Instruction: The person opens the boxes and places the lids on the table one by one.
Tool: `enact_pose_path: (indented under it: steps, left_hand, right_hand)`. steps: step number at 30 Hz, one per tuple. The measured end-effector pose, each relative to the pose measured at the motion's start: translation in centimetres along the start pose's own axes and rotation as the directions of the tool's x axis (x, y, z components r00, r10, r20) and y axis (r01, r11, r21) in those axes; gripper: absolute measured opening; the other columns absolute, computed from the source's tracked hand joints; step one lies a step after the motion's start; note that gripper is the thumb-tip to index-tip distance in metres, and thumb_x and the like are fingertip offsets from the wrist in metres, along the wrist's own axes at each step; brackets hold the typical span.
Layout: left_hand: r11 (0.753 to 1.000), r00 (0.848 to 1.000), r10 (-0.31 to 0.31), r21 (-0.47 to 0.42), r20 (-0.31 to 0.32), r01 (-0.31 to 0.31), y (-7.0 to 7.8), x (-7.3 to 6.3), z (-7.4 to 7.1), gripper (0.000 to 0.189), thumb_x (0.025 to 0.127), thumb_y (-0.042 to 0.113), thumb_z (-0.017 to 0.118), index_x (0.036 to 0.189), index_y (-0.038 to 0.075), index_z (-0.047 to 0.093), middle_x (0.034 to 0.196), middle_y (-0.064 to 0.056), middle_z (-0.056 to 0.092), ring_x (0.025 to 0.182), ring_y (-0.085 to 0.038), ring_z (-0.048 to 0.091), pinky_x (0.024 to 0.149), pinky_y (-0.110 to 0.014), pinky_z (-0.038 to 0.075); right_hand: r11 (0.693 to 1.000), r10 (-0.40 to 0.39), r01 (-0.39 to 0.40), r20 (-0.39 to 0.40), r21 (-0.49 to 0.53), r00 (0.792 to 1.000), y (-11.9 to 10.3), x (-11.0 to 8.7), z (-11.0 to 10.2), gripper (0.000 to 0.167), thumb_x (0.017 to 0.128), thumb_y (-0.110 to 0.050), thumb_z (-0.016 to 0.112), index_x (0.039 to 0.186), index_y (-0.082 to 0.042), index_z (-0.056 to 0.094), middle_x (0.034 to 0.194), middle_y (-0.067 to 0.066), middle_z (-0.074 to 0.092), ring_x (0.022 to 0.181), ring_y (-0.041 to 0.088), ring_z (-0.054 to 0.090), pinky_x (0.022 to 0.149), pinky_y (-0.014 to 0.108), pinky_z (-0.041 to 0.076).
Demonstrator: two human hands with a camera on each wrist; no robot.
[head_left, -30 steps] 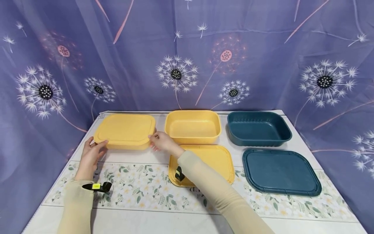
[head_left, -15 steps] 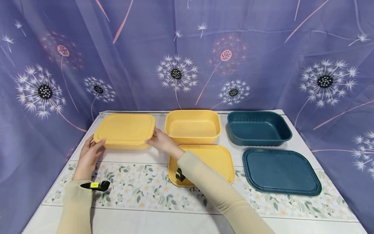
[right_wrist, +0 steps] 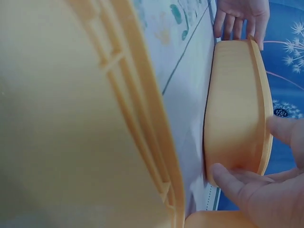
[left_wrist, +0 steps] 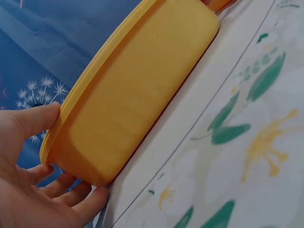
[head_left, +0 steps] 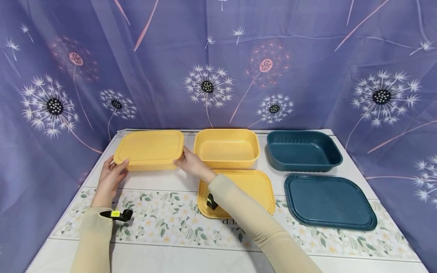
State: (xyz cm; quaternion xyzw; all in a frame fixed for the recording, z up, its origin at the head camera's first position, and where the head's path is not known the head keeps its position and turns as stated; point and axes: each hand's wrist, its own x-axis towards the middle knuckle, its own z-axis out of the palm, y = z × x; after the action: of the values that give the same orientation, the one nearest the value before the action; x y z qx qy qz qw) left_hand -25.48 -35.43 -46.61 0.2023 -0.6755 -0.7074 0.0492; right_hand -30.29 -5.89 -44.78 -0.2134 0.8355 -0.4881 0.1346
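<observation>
A yellow food container with its lid on (head_left: pixel 150 149) is at the back left of the table. My left hand (head_left: pixel 110 182) holds its left end. In the left wrist view the thumb lies on the lid's edge, and the other fingers reach around the container's end (left_wrist: pixel 128 90). At the opposite end, my right hand (head_left: pixel 192 165) grips the near right corner. Its thumb and fingers spread over the rim and side wall (right_wrist: pixel 237 99) in the right wrist view. The container's underside runs close over the white tabletop, a thin dark line beneath it.
An open yellow container (head_left: pixel 227 153) stands just right of my right hand. Its loose yellow lid (head_left: pixel 252 189) lies in front, partly under my right forearm. Farther right are an open dark teal container (head_left: pixel 304 151) and its teal lid (head_left: pixel 329 201). A purple curtain (head_left: pixel 164 76) hangs behind.
The right hand's fingers have gone from the corner's edge to a fuller hold around it. The lidded container has shifted slightly up and right in the head view, both hands with it.
</observation>
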Motion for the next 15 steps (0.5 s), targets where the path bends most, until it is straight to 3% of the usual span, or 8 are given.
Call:
enact_pose_path:
  steps: [2, 6, 10, 15]
  left_hand:
    - [1.000, 1.000, 0.017, 0.018, 0.023, -0.017, 0.0, 0.0, -0.2, 0.093, 0.097, 0.029, 0.069, 0.164, 0.020, 0.005, 0.164, -0.012, 0.017, 0.125, -0.007, 0.046, 0.104, -0.020, 0.043]
    - [0.998, 0.994, 0.058, 0.034, 0.094, -0.061, -0.3, 0.0, -0.8, 0.096, 0.097, 0.023, 0.070, 0.164, 0.018, 0.001, 0.164, -0.016, 0.012, 0.119, -0.003, 0.047, 0.101, -0.017, 0.045]
    - [0.992, 0.983, 0.094, 0.066, 0.156, -0.105, -0.7, 0.1, -1.3, 0.100, 0.097, 0.017, 0.070, 0.164, 0.019, -0.004, 0.165, -0.017, 0.008, 0.130, -0.010, 0.041, 0.097, -0.014, 0.046]
    - [0.988, 0.982, 0.115, 0.081, 0.152, -0.128, -0.9, 0.3, -1.4, 0.100, 0.096, 0.017, 0.072, 0.164, 0.018, -0.002, 0.165, -0.018, 0.009, 0.132, -0.013, 0.038, 0.093, -0.012, 0.048]
  right_hand:
    - [1.000, -0.005, 0.004, 0.011, 0.021, 1.000, 0.2, 0.0, 0.0, 0.083, 0.101, -0.030, 0.064, 0.163, -0.011, 0.014, 0.108, 0.006, 0.063, 0.086, 0.019, 0.059, 0.069, 0.030, 0.049]
    - [1.000, -0.015, 0.015, 0.005, -0.012, 1.000, 0.4, 0.2, 0.2, 0.085, 0.101, -0.030, 0.065, 0.163, -0.010, 0.010, 0.105, 0.004, 0.063, 0.084, 0.015, 0.056, 0.069, 0.027, 0.049]
    - [0.999, -0.007, 0.007, -0.009, -0.053, 1.000, 0.4, 0.3, 0.3, 0.086, 0.101, -0.031, 0.064, 0.163, -0.007, 0.009, 0.103, 0.005, 0.064, 0.078, 0.015, 0.056, 0.065, 0.025, 0.048]
    - [0.997, 0.002, -0.003, -0.016, -0.075, 1.000, 0.3, 0.3, 0.4, 0.085, 0.102, -0.030, 0.064, 0.162, -0.006, 0.009, 0.095, 0.003, 0.065, 0.068, 0.013, 0.054, 0.057, 0.024, 0.045]
